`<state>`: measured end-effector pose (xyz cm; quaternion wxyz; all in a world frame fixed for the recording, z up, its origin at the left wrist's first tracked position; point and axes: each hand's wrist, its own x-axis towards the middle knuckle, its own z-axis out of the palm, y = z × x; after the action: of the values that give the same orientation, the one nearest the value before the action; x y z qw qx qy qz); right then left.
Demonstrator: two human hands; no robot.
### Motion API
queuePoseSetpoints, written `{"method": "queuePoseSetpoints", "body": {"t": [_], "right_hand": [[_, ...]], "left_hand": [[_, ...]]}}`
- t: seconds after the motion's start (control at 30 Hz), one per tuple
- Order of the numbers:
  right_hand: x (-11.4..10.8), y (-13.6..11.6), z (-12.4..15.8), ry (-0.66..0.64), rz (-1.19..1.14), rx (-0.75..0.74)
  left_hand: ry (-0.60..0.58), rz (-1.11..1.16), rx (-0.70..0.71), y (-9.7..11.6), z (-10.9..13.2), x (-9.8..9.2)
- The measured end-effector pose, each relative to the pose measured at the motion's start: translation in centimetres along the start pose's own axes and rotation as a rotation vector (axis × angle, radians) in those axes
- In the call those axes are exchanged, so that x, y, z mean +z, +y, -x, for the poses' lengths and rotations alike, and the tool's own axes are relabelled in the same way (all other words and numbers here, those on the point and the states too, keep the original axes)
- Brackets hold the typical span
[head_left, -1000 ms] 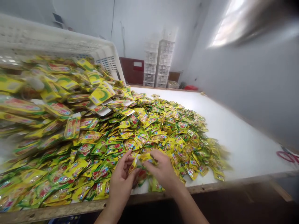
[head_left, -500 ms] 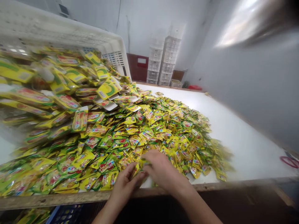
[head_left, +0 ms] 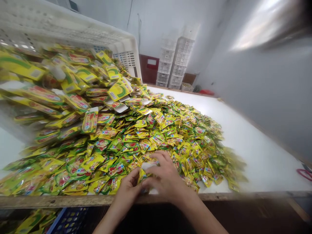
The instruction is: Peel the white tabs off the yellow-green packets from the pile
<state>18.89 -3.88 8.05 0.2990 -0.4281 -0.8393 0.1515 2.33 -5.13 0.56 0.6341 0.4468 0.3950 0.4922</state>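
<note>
My left hand [head_left: 129,190] is closed around a small yellow box [head_left: 142,175] at the table's front edge. The box is mostly hidden by my fingers; a white flap [head_left: 149,165] shows at its top. My right hand [head_left: 165,178] arches over the box from the right, fingers apart, fingertips close to the flap. Whether they touch it I cannot tell. Around both hands spreads a wide heap of small yellow and green packets [head_left: 131,146] with fruit pictures. Several flat yellow boxes [head_left: 119,89], some with white flaps standing out, are piled at the left.
A white plastic crate [head_left: 97,35] lies tipped at the left, boxes spilling from its mouth. The white table [head_left: 243,143] has a worn front edge. Beneath it is a blue basket [head_left: 70,219]. Stacked crates [head_left: 182,58] stand behind. A pinkish-red ring-shaped handle [head_left: 304,174] lies far right.
My right hand has lifted slightly and its fingers have spread. The white flap now shows between my hands. The whole view has shifted a little, with the heap appearing further right.
</note>
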Motion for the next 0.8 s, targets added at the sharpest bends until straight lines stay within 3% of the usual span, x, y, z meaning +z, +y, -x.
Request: {"method": "queuePoseSetpoints", "body": {"t": [0.13,0.27,0.37,0.47,0.53,0.7,0.8], "right_hand": [[0.7,0.1,1.1,-0.001,-0.139,0.049],[1.6,0.9,2.6,0.196,-0.611,0.404],[2.5,1.3,3.3,0.148,-1.046,0.66],[3.2,1.0,3.1,0.088,-1.259,0.784],[3.3,0.5,2.5,0.135,-1.188,0.786],[3.2,0.0,1.0,0.204,-0.876,0.475],[3.6,0.3,0.7,0.193,-0.911,0.528]], "left_hand": [[0.011,-0.03,-0.009,0.1,0.2,-0.5],[0.032,0.007,-0.056,0.4,0.9,-0.4],[0.071,-0.003,-0.083,1.4,1.4,0.3],[-0.013,-0.031,-0.104,2.8,1.4,1.0],[-0.012,-0.034,-0.108,3.4,1.1,1.0],[0.195,-0.156,-0.006,2.8,0.3,-0.9],[0.181,-0.249,0.056,2.0,0.3,-1.4]]}}
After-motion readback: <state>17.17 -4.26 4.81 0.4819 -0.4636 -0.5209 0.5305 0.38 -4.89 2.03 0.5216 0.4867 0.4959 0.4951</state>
